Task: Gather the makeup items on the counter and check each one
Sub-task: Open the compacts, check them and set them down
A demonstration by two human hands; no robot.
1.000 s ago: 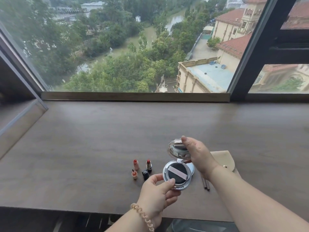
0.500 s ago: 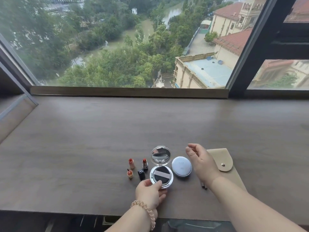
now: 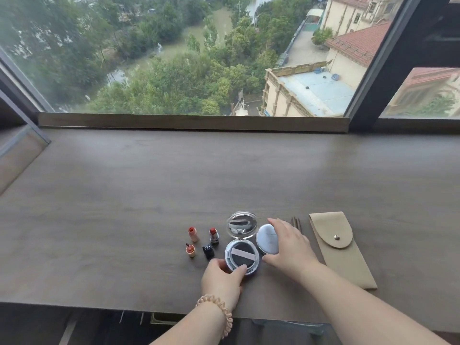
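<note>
- A wide window (image 3: 174,58) runs along the far side and looks down on trees and rooftops.
- A brown wooden counter (image 3: 124,195) stretches below it; all the makeup sits close to its near edge.
- A tan pouch (image 3: 341,255) with a snap flap lies flat at the right of the group.
- The right hand (image 3: 290,247) covers the right side of a closed compact (image 3: 266,239). Its forefinger curves over the far edge and its thumb sits at the near edge, gripping it.
- The left hand (image 3: 221,277), with a beaded bracelet (image 3: 219,307) on the wrist, pinches the near rim of an open compact (image 3: 241,256) between thumb and fingers.
- The open compact rests on the counter with its mirror lid (image 3: 241,225) tilted up; a dark puff with a pale strap lies in its base. The closed compact is just beside it on the right.
- Two brown pencils (image 3: 296,224) lie between the right hand and the pouch.
- Left of the compacts stand a peach lipstick (image 3: 193,234), a silver lipstick (image 3: 214,235) and a shorter peach tube (image 3: 191,250), all uncapped.
- A black cap (image 3: 207,250) sits just beside the open compact.
</note>
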